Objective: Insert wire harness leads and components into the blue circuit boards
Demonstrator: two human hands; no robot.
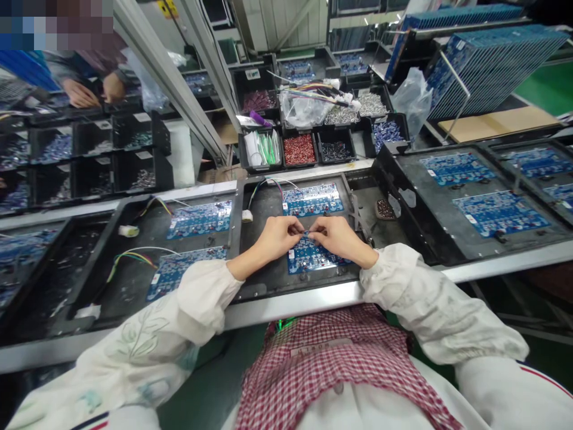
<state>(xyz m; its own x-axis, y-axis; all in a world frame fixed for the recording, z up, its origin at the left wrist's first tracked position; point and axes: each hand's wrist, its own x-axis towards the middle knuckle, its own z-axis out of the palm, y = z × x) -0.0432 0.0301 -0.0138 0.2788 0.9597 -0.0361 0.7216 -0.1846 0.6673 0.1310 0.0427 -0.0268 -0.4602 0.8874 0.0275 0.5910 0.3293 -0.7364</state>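
Nearest is a red-and-white checked apron [322, 358], and white sleeves [197, 298] reach from it over the grey metal front edge of the tabletop [290, 307]. Just past that edge lies a black moulded tray [264, 209], and a blue printed circuit board [313, 260] sits at its near side. Both hands hover close together over this board. The left hand [280, 236] and the right hand [336, 237] are curled nearly closed, thumb and forefinger of each pinching one end of a small thin part [306, 233]. The part spans the narrow gap between them, too small to identify. Behind the hands, on the same tray, lies a second blue circuit board [312, 199]. Toward the tabletop's left edge another black tray [147, 230] carries two more blue boards with coloured wires. Farther back stands a black bin of red parts [299, 149]. At the far left corner are another person's hands [80, 92].
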